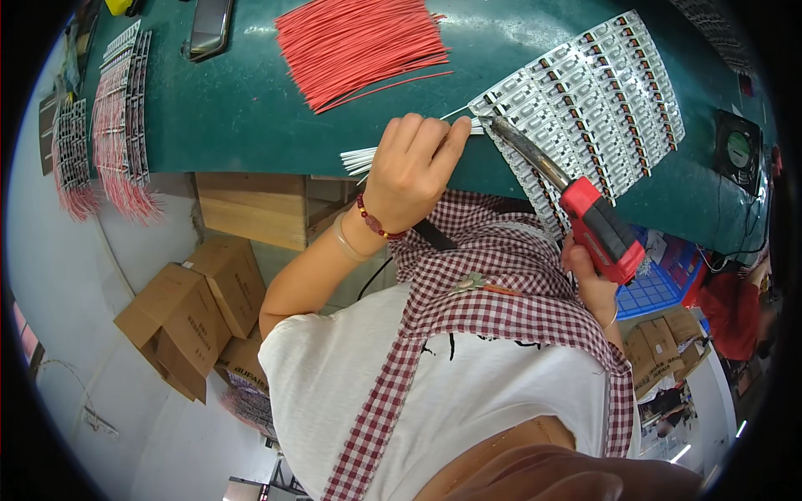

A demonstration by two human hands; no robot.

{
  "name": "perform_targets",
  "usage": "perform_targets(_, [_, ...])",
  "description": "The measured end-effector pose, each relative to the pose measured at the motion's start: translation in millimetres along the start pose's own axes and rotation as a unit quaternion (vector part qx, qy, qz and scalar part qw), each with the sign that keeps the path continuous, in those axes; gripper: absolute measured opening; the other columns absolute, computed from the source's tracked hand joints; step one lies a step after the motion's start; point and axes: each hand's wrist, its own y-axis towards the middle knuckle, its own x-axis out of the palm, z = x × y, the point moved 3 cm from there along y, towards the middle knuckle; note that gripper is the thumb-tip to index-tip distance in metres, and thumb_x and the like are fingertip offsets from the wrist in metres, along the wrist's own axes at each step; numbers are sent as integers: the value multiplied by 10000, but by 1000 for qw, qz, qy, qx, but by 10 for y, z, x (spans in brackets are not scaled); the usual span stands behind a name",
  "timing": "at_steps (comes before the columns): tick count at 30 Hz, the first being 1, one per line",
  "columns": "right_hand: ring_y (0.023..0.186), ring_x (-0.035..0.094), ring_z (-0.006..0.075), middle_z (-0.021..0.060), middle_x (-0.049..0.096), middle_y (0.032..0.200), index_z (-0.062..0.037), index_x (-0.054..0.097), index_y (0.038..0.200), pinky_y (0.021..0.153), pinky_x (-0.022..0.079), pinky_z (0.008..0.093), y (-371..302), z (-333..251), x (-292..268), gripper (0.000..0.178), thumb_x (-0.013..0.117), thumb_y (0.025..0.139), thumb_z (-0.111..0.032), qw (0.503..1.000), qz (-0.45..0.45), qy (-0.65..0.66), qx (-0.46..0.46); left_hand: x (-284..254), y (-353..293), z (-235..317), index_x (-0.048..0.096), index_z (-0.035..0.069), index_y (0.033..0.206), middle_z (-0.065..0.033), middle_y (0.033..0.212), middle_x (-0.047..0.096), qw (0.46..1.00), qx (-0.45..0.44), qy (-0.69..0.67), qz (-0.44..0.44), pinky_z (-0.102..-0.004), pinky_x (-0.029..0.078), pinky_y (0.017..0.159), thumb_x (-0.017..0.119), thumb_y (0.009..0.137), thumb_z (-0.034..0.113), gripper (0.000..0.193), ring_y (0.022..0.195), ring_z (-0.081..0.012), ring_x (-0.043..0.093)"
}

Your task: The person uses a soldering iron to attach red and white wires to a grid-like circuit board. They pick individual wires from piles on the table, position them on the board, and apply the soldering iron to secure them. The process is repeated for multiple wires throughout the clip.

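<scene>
My left hand (411,163) is closed on a bunch of thin white wires (359,160), whose ends stick out on both sides of the fingers. One wire reaches toward the near left corner of a large panel of small circuit boards (585,100). In my right hand (591,280) is a red and black soldering gun (603,230), gripped by its handle. Its metal barrel slants up and left, with the tip at the panel's edge close to my left fingertips. Whether the tip touches a wire cannot be made out.
Red wires (363,46) lie in a wide pile on the green table (242,117). Board strips with red wires (121,108) hang over the left edge near a phone (209,29). A round-faced black device (739,150) and a blue basket (656,284) are at right; cardboard boxes (180,317) stand lower left.
</scene>
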Motion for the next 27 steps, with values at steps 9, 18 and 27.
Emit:
perform_targets(9, [579,481,112,47,555,701,45,525,1246,529,385,266,-70,-25,-20,571,671,902,-387,997,17,71,13,7,-4,-2,698,0,1041,-58,829,578,1000,-5,10,-6,-318,423,621,661,686,-9,358,714,-206,530])
perform_targets(18, [735,695,229,110,718,895,-44,718,1019,660,527,312,-109,15,-65,232,731,797,-107,999,35,36,-2,-6,-34,53,698,-1,1046,-53,838,589,999,23,-13,20,-320,427,628,662,685,-9,363,720,-211,530])
perform_targets(27, [746,682,289,146,688,921,-21,700,1005,652,524,326,-97,3,-52,237,687,769,-41,998,13,-53,-35,44,-56,63,697,0,1050,-53,837,586,1000,19,-15,6,-311,426,617,663,668,-30,385,710,-200,522])
